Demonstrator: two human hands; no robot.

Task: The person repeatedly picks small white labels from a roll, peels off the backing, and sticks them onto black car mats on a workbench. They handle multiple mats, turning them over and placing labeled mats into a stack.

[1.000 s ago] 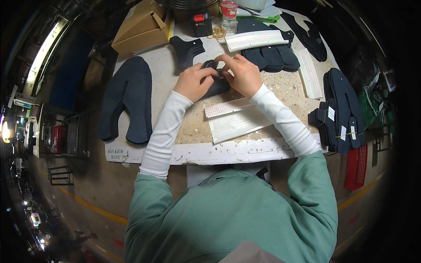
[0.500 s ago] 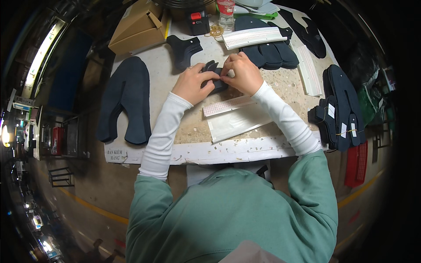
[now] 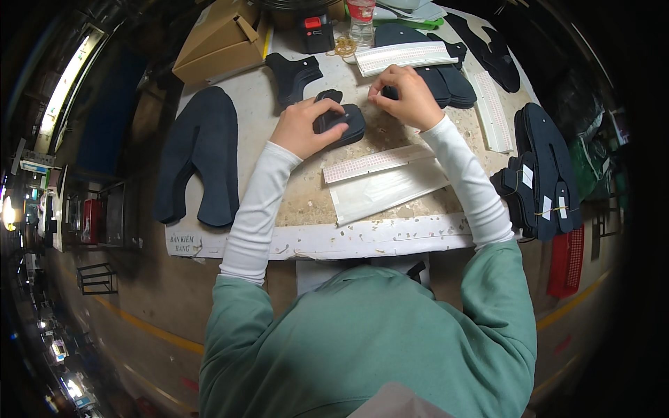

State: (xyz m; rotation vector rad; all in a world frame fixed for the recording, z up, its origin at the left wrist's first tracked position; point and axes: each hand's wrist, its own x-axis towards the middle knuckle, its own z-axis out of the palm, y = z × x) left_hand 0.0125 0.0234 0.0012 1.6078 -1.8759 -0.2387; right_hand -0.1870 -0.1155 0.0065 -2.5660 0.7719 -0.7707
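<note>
A small stack of dark navy, foam-like cut pieces (image 3: 352,127) lies on the table in front of me, with a tiny pale spot on its top. Over its left end is my left hand (image 3: 304,129), index finger and thumb curved and apart. Another dark piece (image 3: 329,95) shows just beyond that hand's knuckles. My right hand (image 3: 407,99) hovers to the right of the stack, fingertips drawn together in a pinch; whatever is between them is too small to make out. Nearer to me lies a white sheet of small stickers (image 3: 383,182) with a pale backing.
Large dark forked pieces (image 3: 202,160) lie left, and a Y-shaped stack (image 3: 289,76) is beyond my left hand. Sticker strips (image 3: 404,58) rest on dark pieces. Banded stacks (image 3: 547,174) are at right. A cardboard box (image 3: 216,45) and a bottle (image 3: 361,28) stand behind.
My right hand has moved away from the stack, to the right and slightly farther off. My left hand's finger and thumb have spread, showing more of the stack.
</note>
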